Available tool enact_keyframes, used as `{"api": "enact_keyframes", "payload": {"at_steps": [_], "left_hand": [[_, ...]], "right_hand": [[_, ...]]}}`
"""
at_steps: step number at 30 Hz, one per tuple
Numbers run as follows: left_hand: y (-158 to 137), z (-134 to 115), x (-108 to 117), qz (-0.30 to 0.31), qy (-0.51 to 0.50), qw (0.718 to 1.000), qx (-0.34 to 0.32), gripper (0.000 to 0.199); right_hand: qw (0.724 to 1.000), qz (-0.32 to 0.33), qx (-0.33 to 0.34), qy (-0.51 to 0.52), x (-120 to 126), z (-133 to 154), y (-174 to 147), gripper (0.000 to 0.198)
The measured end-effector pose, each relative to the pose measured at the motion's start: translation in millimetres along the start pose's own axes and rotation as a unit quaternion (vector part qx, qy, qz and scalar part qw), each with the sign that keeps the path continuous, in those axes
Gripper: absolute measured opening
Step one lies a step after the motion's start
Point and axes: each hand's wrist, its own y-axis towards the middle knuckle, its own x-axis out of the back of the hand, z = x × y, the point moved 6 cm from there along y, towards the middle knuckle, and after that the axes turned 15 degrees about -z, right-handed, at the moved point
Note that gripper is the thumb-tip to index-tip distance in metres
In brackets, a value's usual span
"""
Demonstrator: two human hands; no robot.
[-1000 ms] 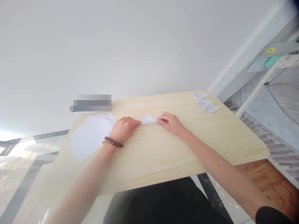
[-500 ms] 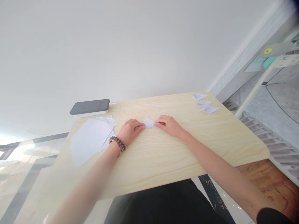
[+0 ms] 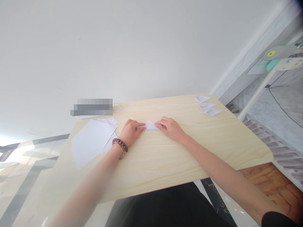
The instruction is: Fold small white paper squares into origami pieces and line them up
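A small folded piece of white paper (image 3: 150, 125) lies at the middle of the table, its pointed top facing away from me. My left hand (image 3: 132, 130) pinches its left end between thumb and fingers; a beaded bracelet circles that wrist. At the right end, my right hand (image 3: 170, 127) grips the paper in the same way, fingertips pressed along the lower fold. Both sets of fingers cover the paper's ends.
White paper sheets (image 3: 93, 142) lie loosely stacked on the left of the wood-grain table (image 3: 151, 167). Behind them is a pixelated grey device (image 3: 93, 107) with a white cable. Three folded paper pieces (image 3: 213, 111) sit at the back right. A pale wall rises behind the table.
Both hands have shifted slightly, the right one a little toward the left. The bottom strip of the paper shows more clearly between the fingers.
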Motion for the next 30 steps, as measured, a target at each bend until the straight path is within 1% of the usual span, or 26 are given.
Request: {"api": "enact_keyframes", "payload": {"at_steps": [4, 7, 14, 19, 23, 30], "left_hand": [[0.2, -0.1, 0.7, 0.000, -0.007, 1.000, 0.004, 0.031], [-0.3, 0.1, 0.7, -0.005, -0.013, 1.000, 0.008, 0.031], [-0.9, 6.7, 2.0, 0.002, 0.007, 0.998, 0.059, 0.026], [-0.4, 8.7, 4.0, 0.000, 0.019, 0.998, 0.065, 0.022], [-1.3, 11.6, 2.6, 0.005, 0.019, 0.997, 0.074, 0.022], [-2.0, 8.4, 2.2, 0.000, 0.039, 0.998, 0.051, 0.023]], "right_hand": [[0.998, -0.004, -0.021, 0.055, 0.6, -2.3, 0.4, 0.024], [0.996, 0.003, -0.043, 0.074, -0.5, -6.7, 1.3, 0.021], [0.996, 0.027, -0.070, 0.050, -3.5, -9.8, 4.0, 0.018], [0.995, 0.034, -0.094, 0.029, -3.0, -10.2, 4.9, 0.013], [0.995, 0.037, -0.088, 0.022, -3.7, -9.8, 5.3, 0.012], [0.998, 0.022, -0.059, 0.013, -5.1, -7.8, 3.7, 0.010]]}}
